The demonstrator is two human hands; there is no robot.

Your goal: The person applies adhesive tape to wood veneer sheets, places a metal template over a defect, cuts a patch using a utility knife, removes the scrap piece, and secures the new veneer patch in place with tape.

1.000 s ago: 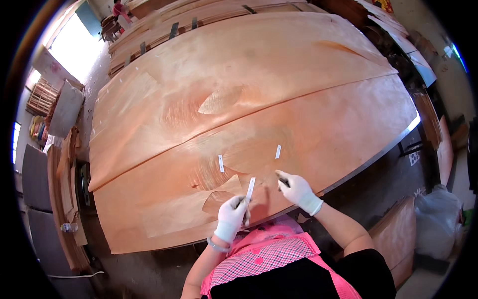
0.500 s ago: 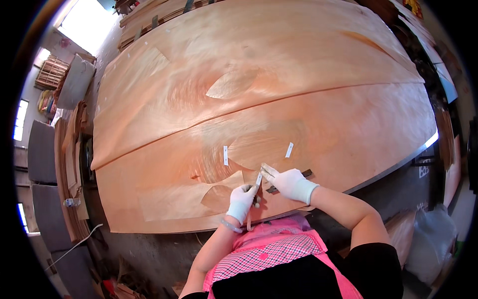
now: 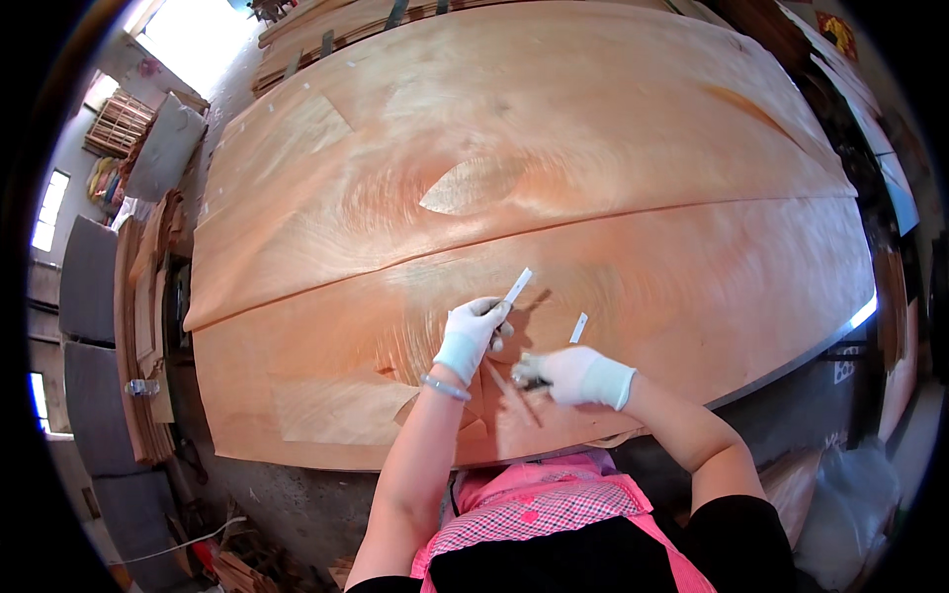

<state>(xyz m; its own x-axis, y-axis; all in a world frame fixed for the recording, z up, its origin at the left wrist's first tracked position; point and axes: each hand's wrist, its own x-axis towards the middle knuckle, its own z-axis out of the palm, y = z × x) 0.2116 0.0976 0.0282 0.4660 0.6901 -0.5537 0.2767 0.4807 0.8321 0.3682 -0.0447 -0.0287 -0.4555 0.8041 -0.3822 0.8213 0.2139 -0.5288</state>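
My left hand (image 3: 473, 334), in a white glove, pinches a short white strip of tape (image 3: 518, 286) that points up and away over the veneer sheet (image 3: 722, 267). My right hand (image 3: 583, 379), also gloved, is closed low over the sheet, to the right of my left hand. Something dark, seemingly a flat tool (image 3: 535, 381), shows at its fingers, partly hidden and smeared by motion. Another white tape piece (image 3: 579, 327) lies stuck on the sheet just beyond my right hand. A thin pale strip (image 3: 512, 393) runs below my left hand.
A second veneer sheet (image 3: 613, 128) with a pale leaf-shaped patch (image 3: 473, 186) overlaps the far part of the table. A loose veneer piece (image 3: 326, 407) lies at the near left. Stacked boards (image 3: 146, 336) stand left of the table; a clear plastic bag (image 3: 850, 494) sits at the lower right.
My left hand has moved up and away with the tape strip, now covering where the left tape piece lay. My right hand has left the strip's end and drawn back nearer to me with the dark tool.
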